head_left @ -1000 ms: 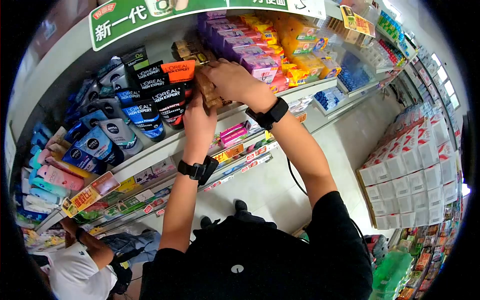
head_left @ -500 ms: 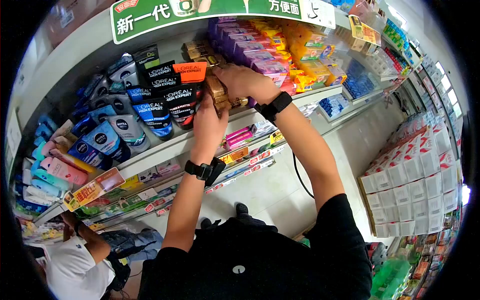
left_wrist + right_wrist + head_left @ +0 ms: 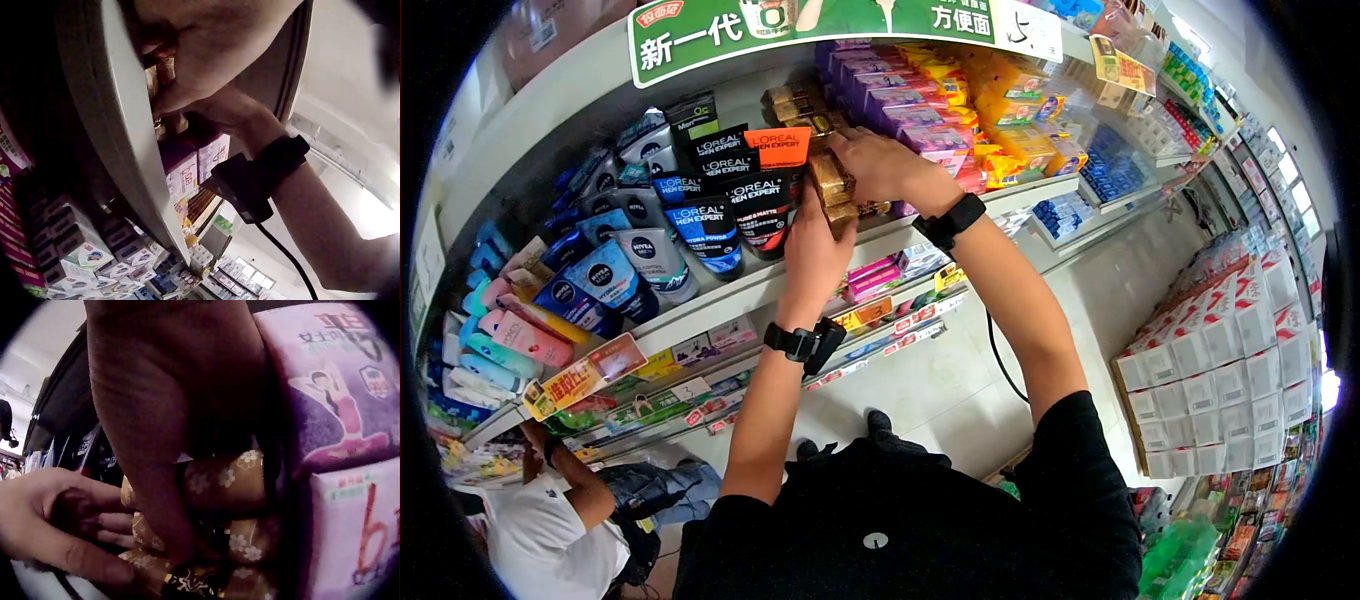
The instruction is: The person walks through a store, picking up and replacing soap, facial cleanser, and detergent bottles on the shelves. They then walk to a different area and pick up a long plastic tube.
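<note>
A small stack of gold-brown soap-like packs (image 3: 832, 182) with white flower prints stands at the shelf's front edge, between both hands. My left hand (image 3: 820, 250) holds it at the left end, thumb across the front and fingers along the side. From above and the right, my right hand (image 3: 887, 165) grips the same packs. In the right wrist view, its thumb lies down over the flowered wrappers (image 3: 225, 481), while its other fingers are hidden. More gold packs (image 3: 790, 100) sit farther back on the shelf.
Black and orange men's face-wash tubes (image 3: 760, 205) stand close on the left. Purple soap boxes (image 3: 930, 140) line the right side. A shelf lip (image 3: 730, 290) runs along the front. White cartons (image 3: 1210, 370) are piled across the aisle; another person (image 3: 550, 530) is at lower left.
The view has shifted, so the shelf appears farther right. The front gold packs now show more between the hands, their tops tilted into view. Both hands have stayed at the stack.
</note>
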The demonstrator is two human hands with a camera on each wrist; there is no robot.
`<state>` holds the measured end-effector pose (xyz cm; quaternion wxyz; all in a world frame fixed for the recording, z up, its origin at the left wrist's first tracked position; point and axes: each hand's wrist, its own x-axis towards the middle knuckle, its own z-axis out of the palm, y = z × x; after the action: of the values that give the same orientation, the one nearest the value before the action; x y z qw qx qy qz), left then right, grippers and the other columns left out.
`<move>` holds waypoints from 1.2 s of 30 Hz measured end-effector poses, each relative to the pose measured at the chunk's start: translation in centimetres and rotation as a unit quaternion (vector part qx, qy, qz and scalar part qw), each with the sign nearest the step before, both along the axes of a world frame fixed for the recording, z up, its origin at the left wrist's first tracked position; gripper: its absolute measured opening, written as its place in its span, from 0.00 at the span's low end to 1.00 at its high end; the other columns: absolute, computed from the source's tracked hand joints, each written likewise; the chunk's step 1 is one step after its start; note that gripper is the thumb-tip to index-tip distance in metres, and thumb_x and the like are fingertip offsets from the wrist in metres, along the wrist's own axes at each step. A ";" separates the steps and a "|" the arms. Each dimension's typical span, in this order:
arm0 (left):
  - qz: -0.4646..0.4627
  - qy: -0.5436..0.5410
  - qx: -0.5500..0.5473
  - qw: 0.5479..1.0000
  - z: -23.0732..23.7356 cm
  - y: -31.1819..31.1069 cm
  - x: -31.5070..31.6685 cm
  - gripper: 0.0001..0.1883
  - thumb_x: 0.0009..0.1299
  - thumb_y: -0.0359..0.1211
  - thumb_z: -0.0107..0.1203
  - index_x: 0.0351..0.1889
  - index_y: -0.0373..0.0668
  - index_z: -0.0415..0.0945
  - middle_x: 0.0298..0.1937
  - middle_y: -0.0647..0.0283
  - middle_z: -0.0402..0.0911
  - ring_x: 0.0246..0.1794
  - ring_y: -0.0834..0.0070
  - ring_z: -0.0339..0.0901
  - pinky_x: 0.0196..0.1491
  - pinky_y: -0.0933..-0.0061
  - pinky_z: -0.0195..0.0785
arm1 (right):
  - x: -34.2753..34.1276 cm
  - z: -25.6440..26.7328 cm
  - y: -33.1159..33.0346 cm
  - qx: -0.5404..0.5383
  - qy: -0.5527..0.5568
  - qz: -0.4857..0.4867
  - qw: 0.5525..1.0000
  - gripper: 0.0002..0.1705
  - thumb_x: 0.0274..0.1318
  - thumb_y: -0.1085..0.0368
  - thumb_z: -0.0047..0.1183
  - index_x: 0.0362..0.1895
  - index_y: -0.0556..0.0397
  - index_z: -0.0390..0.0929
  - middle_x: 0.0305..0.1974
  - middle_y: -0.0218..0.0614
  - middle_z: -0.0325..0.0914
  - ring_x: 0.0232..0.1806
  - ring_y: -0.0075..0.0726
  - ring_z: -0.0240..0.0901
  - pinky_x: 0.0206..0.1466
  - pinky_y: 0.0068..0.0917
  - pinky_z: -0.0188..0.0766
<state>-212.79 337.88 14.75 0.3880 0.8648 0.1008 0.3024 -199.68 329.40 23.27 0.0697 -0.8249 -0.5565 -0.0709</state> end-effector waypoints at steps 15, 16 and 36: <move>0.009 -0.086 0.071 0.994 -0.5 -0.2 -0.7 0.42 0.66 0.33 0.61 0.72 0.24 0.51 0.62 0.30 0.68 0.63 0.41 0.70 0.65 0.54 0.65 | -4.5 1.8 -1.9 0.161 -0.001 0.050 0.986 0.38 0.44 0.67 0.65 0.63 0.58 0.68 0.55 0.50 0.71 0.58 0.57 0.69 0.61 0.42 0.70; 0.013 -0.097 0.099 0.990 -0.4 -0.4 -1.0 0.41 0.66 0.32 0.61 0.72 0.23 0.50 0.62 0.29 0.68 0.63 0.41 0.70 0.65 0.53 0.65 | -5.1 1.9 -2.1 0.188 0.013 0.053 0.981 0.37 0.46 0.66 0.65 0.63 0.58 0.67 0.55 0.51 0.71 0.57 0.57 0.69 0.60 0.42 0.70; 0.257 -0.073 0.140 0.953 0.2 6.9 -12.8 0.16 0.66 0.36 0.67 0.47 0.39 0.81 0.22 0.65 0.81 0.20 0.68 0.80 0.25 0.68 0.71 | -7.5 -3.1 2.8 0.369 0.342 0.022 0.864 0.10 0.58 0.70 0.61 0.35 0.64 0.74 0.30 0.50 0.76 0.29 0.46 0.82 0.32 0.35 0.74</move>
<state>-225.55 344.76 14.92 0.1786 0.8307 0.2478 0.4655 -207.15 332.17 20.14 0.5563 -0.6988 -0.4494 0.0173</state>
